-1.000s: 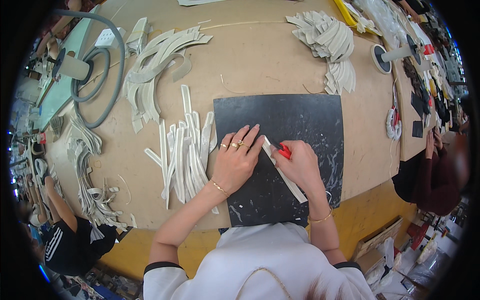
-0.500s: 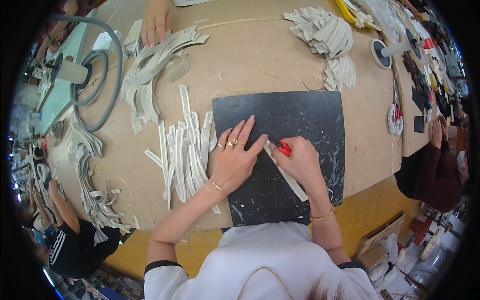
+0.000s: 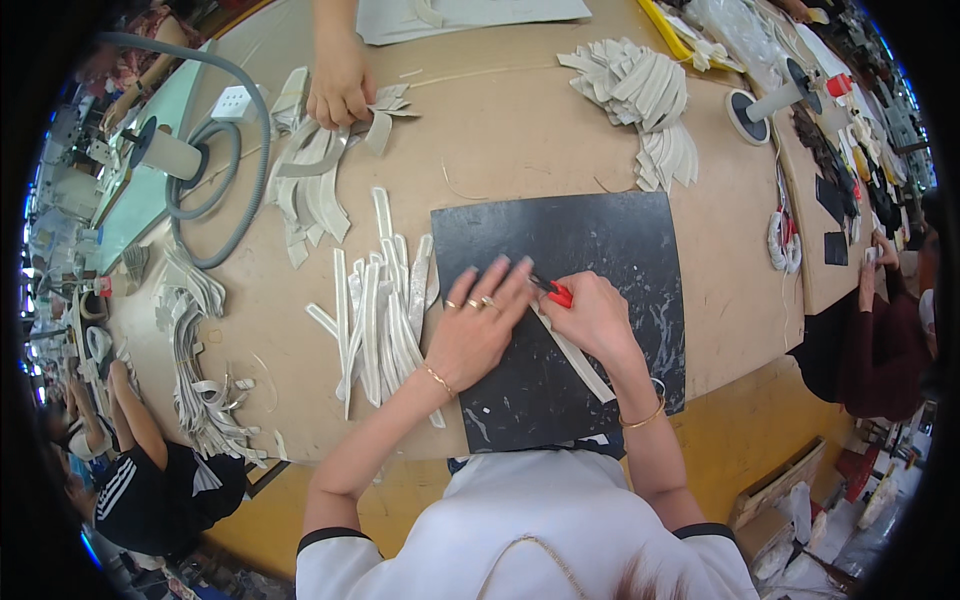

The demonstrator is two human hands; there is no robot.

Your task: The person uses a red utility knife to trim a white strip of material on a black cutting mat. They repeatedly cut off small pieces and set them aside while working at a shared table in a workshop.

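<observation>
A black mat (image 3: pixel 620 230) with pale scuffs lies before me. On it a narrow off-white strip (image 3: pixel 582 368) slants down to the right. My left hand (image 3: pixel 478 318) lies flat over the mat's left half, fingers stretched out, fingertips slightly blurred beside the strip's upper end. My right hand (image 3: pixel 592 312) is closed around a small red-and-black hand tool (image 3: pixel 560 293), whose tip points toward my left fingertips; its exact kind is hidden by the grip. Left of the mat sits a loose pile of similar white-edged strips (image 3: pixel 375 320).
A co-worker's hand (image 3: pixel 342 92) grips pieces in a grey-white pile (image 3: pixel 310 195) at the far left. Another fanned stack (image 3: pixel 640 90) lies far right. A grey hose (image 3: pixel 262 150) curls on the left, near bundled strips (image 3: pixel 190 370). Red-handled scissors (image 3: pixel 785 240) lie right.
My left fingers have shifted right, closer to the tool. The co-worker's hand has moved and now grasps pieces of the far-left pile. The whole view has tilted slightly.
</observation>
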